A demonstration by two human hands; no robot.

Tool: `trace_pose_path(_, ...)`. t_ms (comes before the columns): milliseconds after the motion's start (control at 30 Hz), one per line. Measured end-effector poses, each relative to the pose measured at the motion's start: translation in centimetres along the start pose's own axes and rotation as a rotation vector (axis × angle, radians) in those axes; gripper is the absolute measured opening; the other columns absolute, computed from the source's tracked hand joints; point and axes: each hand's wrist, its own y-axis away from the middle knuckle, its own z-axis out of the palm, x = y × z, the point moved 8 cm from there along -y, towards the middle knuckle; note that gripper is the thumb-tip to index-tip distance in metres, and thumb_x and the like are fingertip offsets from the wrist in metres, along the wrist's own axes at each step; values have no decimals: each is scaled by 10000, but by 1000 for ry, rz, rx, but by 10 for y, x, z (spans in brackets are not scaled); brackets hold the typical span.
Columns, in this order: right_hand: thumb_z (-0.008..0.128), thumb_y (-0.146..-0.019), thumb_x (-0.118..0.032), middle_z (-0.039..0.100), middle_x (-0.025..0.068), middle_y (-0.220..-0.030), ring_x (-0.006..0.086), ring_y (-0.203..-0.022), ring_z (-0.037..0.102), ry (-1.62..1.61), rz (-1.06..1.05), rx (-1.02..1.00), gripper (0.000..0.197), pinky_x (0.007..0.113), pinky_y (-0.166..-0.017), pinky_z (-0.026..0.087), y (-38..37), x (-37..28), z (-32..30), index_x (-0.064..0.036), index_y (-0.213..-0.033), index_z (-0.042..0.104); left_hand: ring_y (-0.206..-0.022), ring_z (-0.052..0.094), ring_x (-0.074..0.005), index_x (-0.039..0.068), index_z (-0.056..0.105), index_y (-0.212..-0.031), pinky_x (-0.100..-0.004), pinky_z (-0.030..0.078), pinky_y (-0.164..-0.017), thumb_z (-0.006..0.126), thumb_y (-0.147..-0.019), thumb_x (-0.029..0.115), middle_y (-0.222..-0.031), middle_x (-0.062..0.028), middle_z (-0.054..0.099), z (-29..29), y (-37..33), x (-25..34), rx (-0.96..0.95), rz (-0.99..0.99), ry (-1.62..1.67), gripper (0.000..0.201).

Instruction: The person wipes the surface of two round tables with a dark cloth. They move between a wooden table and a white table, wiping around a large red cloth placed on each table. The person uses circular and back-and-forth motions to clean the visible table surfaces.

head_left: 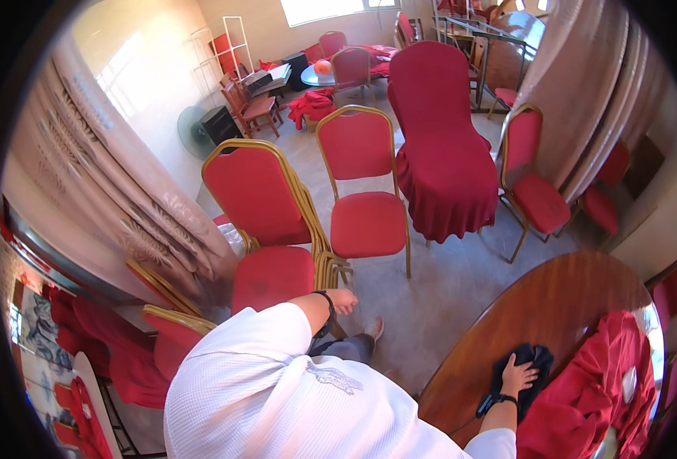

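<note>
My right hand [518,375] lies with its fingers spread on a bunched dark cloth [539,382]. The cloth rests on the round brown wooden table [506,321] at the lower right, and a dark band circles that wrist. Beside it, a heap of crumpled red fabric [590,390] covers the table's right part. My left hand [344,300] hangs beside a stack of red chairs with gold frames [258,187]. Its fingers look loosely curled, with nothing visible in them. A black band is on the left wrist.
A single red chair [367,222] stands ahead, next to a chair under a dark red cover [449,153]. Another red chair [537,191] is to the right. Patterned curtains [116,161] hang at both sides. A fan [193,131] stands by the far left wall.
</note>
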Motion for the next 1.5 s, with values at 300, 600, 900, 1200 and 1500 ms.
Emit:
trace_pose_path(300,391,-955,-725,38,368,-1633,556,-1509,71,96,80,-98,983,719,-1155,148,66,-70,25,-34,-1612,152,-822,711,-224,117,593,-1129,-394,535,-631,544,-966,416,-1060,-88,722,-66,-59,50,29,111,183,344)
trace_pose_path(600,730,-773,-675,-40,361,-1634,544,-1517,36,133,73,-158,1238,686,-1175,148,103,-200,12,-57,-1618,68,-808,667,-227,104,571,-1091,-411,516,-704,533,-980,378,-998,-92,689,-147,-92,61,52,33,455,298)
trace_pose_path(900,755,-760,-634,-13,382,-1621,570,-1501,50,103,163,-119,1240,712,-1153,168,57,-189,18,-68,-1618,61,-883,667,-232,100,575,-1098,-399,511,-744,514,-987,351,-980,-91,676,-170,-115,125,84,38,515,281)
trace_pose_path(1200,734,-706,-752,110,378,-1594,601,-1455,139,34,220,-57,1255,743,-1108,204,-29,-214,-23,-58,-1581,161,-836,676,-223,136,583,-1076,-395,521,-702,551,-966,402,-927,-49,683,-148,-158,203,-56,59,442,289)
trace_pose_path(1500,604,-801,-755,92,347,-1628,532,-1508,35,-194,66,123,1104,711,-1160,67,-91,-214,-63,-13,-1564,311,-1016,654,-280,65,557,-1138,-439,526,-903,453,-1031,336,-1103,-143,676,-151,-145,359,54,36,219,309)
